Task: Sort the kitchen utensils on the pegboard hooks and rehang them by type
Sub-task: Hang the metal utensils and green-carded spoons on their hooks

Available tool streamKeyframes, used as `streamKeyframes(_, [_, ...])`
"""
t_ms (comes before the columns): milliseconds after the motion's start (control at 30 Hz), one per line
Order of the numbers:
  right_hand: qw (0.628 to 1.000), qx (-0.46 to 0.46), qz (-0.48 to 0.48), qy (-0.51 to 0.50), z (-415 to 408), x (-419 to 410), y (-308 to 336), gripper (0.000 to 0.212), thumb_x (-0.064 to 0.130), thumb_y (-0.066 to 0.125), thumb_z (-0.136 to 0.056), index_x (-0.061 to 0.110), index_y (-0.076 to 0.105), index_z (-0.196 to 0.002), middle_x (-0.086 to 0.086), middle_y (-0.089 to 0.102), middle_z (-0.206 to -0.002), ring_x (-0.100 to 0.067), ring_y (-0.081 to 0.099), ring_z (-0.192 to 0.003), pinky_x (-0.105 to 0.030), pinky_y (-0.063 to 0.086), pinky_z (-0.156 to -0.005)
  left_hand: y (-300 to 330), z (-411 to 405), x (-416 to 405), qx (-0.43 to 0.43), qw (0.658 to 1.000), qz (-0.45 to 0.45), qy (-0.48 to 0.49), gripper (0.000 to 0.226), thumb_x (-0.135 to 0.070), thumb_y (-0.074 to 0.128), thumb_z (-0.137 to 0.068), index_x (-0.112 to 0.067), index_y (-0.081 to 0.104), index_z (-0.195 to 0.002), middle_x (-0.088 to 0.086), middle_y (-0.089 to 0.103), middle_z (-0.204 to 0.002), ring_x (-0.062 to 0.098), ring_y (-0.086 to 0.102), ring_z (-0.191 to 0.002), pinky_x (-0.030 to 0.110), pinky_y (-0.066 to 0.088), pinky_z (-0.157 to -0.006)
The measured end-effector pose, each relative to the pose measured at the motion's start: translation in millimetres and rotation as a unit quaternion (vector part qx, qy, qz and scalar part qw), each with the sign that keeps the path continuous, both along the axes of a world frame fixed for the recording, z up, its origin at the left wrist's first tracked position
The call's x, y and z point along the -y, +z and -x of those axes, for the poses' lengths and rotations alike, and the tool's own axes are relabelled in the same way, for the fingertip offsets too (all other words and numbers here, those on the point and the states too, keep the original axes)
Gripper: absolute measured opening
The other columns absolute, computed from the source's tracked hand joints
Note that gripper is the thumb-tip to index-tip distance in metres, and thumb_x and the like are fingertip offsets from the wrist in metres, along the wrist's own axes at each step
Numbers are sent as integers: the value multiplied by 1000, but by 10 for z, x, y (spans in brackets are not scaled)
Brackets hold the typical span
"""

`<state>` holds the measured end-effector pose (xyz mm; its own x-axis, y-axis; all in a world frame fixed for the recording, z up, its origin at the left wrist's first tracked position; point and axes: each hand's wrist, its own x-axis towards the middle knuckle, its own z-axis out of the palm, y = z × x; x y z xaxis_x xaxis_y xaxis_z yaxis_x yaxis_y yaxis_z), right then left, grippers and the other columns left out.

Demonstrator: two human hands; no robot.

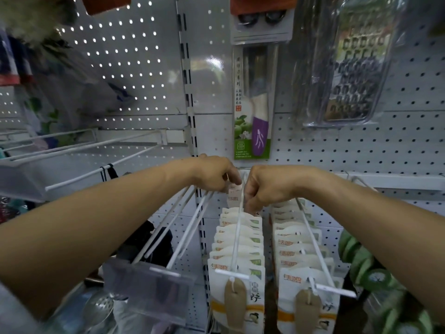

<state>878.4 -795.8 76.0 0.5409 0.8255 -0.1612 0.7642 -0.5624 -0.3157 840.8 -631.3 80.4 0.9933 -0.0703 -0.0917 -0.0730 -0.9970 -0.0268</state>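
Two white pegboard hooks carry rows of several white carded packs, one row at the centre [237, 239] and one to its right [301, 242]. My left hand [216, 173] reaches to the back of the centre hook [234, 251] and pinches the rearmost pack [233, 195] at its top. My right hand [258, 186] is beside it, fingers curled down onto the tops of the packs near the back of the same hook. Above hangs a purple-handled knife in a green card [254, 104].
A grater in a clear blister pack [349, 63] hangs top right. Bare white hooks [168, 227] with a clear price-tag holder [149, 283] jut out at left. Green striped items [361, 261] sit at right. A metal skimmer [98, 307] lies bottom left.
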Motion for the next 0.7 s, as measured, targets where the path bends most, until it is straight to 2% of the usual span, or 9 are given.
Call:
streamKeyframes(67, [1000, 30, 1, -1, 29, -5, -31, 27, 24, 74, -81, 24, 67, -55, 9, 66, -64, -5, 59, -63, -27, 52, -70, 51, 66, 24, 10, 998, 52, -22, 17, -27, 66, -89, -40, 67, -99, -25, 60, -96, -3, 54, -91, 25, 39, -90])
streamKeyframes(133, [996, 92, -14, -16, 43, -12, -59, 30, 23, 72, -81, 24, 60, -54, 9, 61, -61, -7, 56, -60, -29, 49, -65, 101, 133, 54, -9, 993, 109, -34, 10, -25, 71, -86, -34, 72, -88, -24, 66, -81, -5, 58, -76, 17, 41, -76])
streamKeyframes(200, [982, 186, -25, -24, 59, -35, -92, 28, 25, 70, -82, 24, 55, -58, 10, 53, -62, -12, 52, -64, -29, 44, -61, 130, 196, 86, -31, 989, 140, -36, 8, -23, 76, -82, -28, 76, -88, -21, 69, -76, -8, 59, -69, 13, 40, -69])
streamKeyframes(267, [973, 225, -32, -33, 53, -43, -103, 16, 30, 71, -82, 23, 64, -70, 10, 56, -71, -14, 55, -74, -30, 46, -63, 132, 240, 111, -46, 990, 128, -39, 8, -25, 79, -78, -29, 77, -85, -21, 70, -76, -9, 59, -68, 12, 40, -69])
streamKeyframes(333, [980, 191, -31, -46, 31, 7, -61, 11, 33, 75, -79, 23, 70, -76, 10, 63, -77, -12, 59, -79, -33, 52, -69, 108, 261, 142, -48, 996, 71, -41, 7, -31, 80, -77, -35, 74, -77, -25, 67, -71, -9, 58, -68, 13, 39, -67])
streamKeyframes(433, [997, 67, -29, -34, 64, 106, 19, 13, 29, 79, -76, 24, 72, -67, 11, 69, -72, -8, 64, -75, -29, 54, -72, 64, 254, 178, -56, 998, 12, -39, 18, -32, 76, -79, -40, 67, -66, -34, 59, -58, -18, 53, -62, 13, 36, -64])
streamKeyframes(567, [998, 45, -24, -25, 116, 133, 0, 16, 23, 77, -77, 25, 70, -62, 15, 64, -63, -4, 61, -68, -26, 52, -69, 102, 270, 226, -107, 991, 77, -32, 22, -17, 70, -83, -32, 68, -67, -30, 57, -51, -17, 51, -53, 9, 36, -58])
streamKeyframes(700, [999, 12, -42, -21, 195, 154, 41, 9, 26, 77, -77, 23, 74, -69, 13, 67, -67, -4, 61, -71, -27, 53, -75, 132, 295, 233, -112, 988, 100, -41, 13, -19, 73, -83, -27, 72, -72, -28, 60, -55, -16, 53, -55, -1, 34, -51])
